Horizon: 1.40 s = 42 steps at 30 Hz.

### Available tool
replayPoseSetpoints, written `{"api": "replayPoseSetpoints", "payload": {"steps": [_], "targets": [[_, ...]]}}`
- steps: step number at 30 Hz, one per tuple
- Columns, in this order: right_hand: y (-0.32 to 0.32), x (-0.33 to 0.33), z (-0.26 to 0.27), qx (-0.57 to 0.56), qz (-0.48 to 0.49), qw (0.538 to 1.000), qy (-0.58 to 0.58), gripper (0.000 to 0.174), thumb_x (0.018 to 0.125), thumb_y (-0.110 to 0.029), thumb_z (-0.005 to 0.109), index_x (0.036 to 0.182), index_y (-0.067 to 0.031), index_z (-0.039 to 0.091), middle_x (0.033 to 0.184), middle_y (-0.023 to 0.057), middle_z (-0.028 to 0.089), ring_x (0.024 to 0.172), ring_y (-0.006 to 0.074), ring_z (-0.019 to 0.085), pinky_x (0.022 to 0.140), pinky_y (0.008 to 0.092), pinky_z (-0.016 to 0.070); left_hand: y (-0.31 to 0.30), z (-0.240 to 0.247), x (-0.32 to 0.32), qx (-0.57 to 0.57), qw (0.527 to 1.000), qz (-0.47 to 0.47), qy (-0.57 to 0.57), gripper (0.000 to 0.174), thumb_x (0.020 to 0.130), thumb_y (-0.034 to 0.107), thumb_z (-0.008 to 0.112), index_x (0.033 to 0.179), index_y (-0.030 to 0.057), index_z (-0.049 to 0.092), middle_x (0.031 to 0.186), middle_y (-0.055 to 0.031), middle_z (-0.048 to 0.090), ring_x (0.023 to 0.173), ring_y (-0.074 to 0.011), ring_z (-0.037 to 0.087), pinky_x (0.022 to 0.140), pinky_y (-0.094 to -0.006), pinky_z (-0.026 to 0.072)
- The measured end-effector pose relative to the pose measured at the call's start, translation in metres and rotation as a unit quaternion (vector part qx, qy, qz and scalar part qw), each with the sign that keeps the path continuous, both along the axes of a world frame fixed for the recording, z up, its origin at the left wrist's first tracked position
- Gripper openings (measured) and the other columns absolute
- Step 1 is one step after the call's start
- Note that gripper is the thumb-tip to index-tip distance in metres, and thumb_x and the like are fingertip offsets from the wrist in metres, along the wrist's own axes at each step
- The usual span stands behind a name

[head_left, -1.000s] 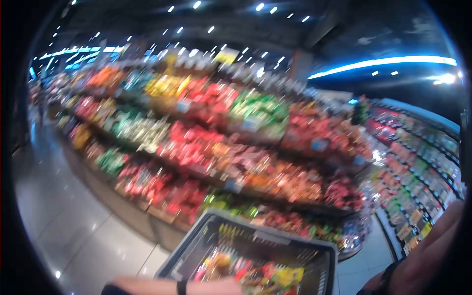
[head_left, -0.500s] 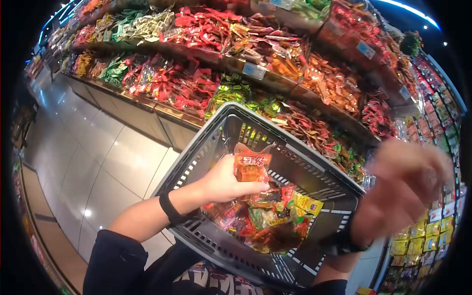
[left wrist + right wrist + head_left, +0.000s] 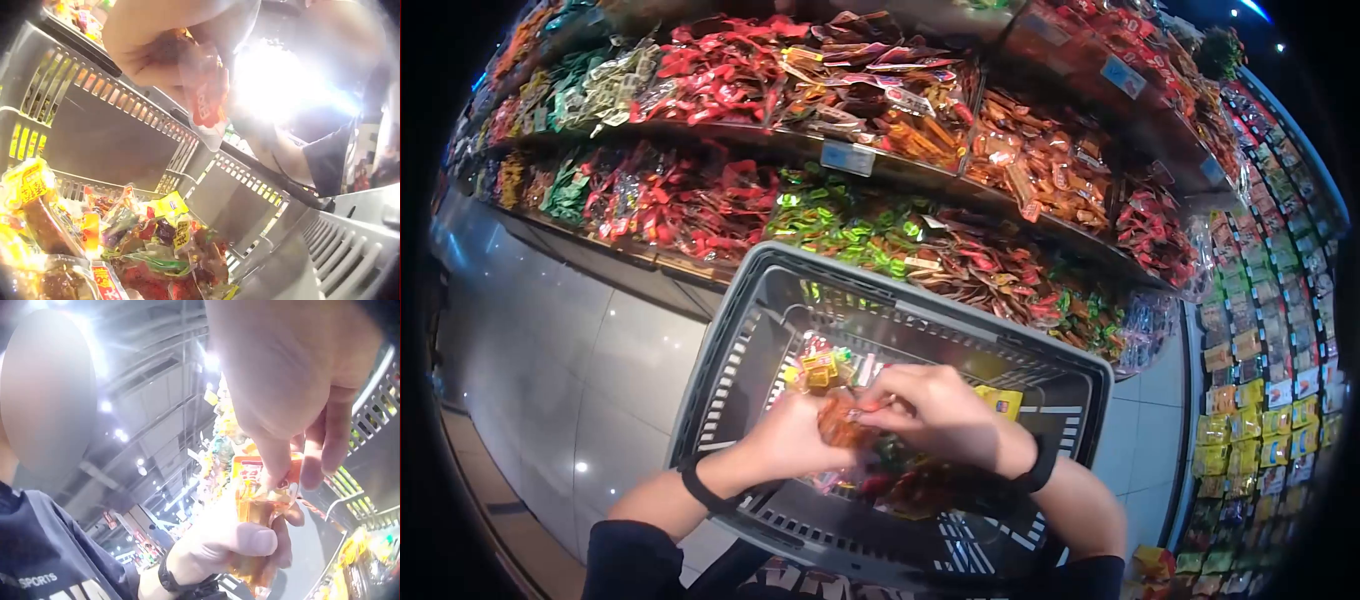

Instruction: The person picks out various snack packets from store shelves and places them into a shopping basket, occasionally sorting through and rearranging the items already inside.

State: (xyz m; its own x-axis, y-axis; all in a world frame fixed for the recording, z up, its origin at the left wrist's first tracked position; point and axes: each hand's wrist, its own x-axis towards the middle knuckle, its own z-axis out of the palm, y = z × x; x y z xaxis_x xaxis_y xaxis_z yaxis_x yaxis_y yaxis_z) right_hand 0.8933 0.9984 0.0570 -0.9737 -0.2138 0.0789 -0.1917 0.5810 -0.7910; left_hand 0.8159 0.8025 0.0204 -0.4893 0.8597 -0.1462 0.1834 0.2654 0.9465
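My left hand (image 3: 795, 440) grips a small clear snack packet with a red-and-orange label (image 3: 250, 472), its thumb lying across the packet's front. The fingers of my right hand (image 3: 940, 415) pinch the same packet at its labelled upper end. Both hands meet over a grey slotted shopping basket (image 3: 1000, 330). Inside the basket lies a heap of wrapped snacks (image 3: 156, 250), among them a yellow packet (image 3: 1000, 400). My forearms cover part of this heap in the head view.
Beyond the basket rise tiered bins of loose wrapped snacks (image 3: 720, 75) with blue-white price tags (image 3: 847, 157). To the right is a rack of hanging packets (image 3: 1265, 430). Pale tiled floor (image 3: 640, 350) shows at the left.
The head view has tilted down towards the basket. My right hand, raised at the right half a second ago, has come left to pinch the packet that my left hand holds.
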Motion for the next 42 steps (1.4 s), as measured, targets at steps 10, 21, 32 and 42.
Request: {"api": "replayPoseSetpoints", "payload": {"steps": [10,21,32,42], "targets": [[0.023,-0.006,-0.01,-0.23,-0.12,0.942,-0.211,0.021,0.094,-0.013,0.062,0.11,0.0005,0.062,0.084,0.0009,0.065,0.07,0.0034,0.057,0.06,0.0205,0.0481,0.004,0.014,-0.01,0.096,0.969,-0.016,-0.228,0.043,0.088,0.005,0.067,0.127,-0.0038,0.052,0.114,-0.0066,0.063,0.103,-0.0099,0.058,0.089,-0.0275,0.0483],[0.04,0.014,-0.021,-0.432,-0.104,0.87,-0.212,0.041,0.086,-0.006,0.07,0.122,0.0003,0.053,0.099,0.006,0.063,0.085,0.0092,0.063,0.071,0.0223,0.052,0.019,0.021,-0.002,0.112,0.953,0.089,-0.267,0.044,0.085,0.003,0.07,0.125,-0.0014,0.053,0.108,-0.005,0.065,0.092,-0.009,0.063,0.073,-0.0256,0.0569],[0.035,0.012,-0.026,-0.469,-0.044,0.845,-0.254,0.048,0.083,-0.004,0.073,0.126,0.0001,0.053,0.111,0.007,0.064,0.096,0.0114,0.063,0.084,0.027,0.0522,0.028,0.022,-0.006,0.125,0.961,0.071,-0.237,0.04,0.083,0.004,0.072,0.12,-0.0031,0.059,0.109,-0.0071,0.066,0.097,-0.0101,0.062,0.087,-0.0268,0.0508],[0.039,0.013,-0.016,-0.431,-0.039,0.855,-0.286,0.041,0.091,-0.012,0.065,0.127,0.0018,0.051,0.107,0.0043,0.063,0.09,0.0093,0.059,0.08,0.0266,0.0498,0.032,0.031,0.0,0.116,0.983,0.073,-0.12,0.067,0.074,0.007,0.081,0.131,-0.0019,0.046,0.118,-0.0097,0.062,0.107,-0.0145,0.06,0.093,-0.0312,0.0482]]}}
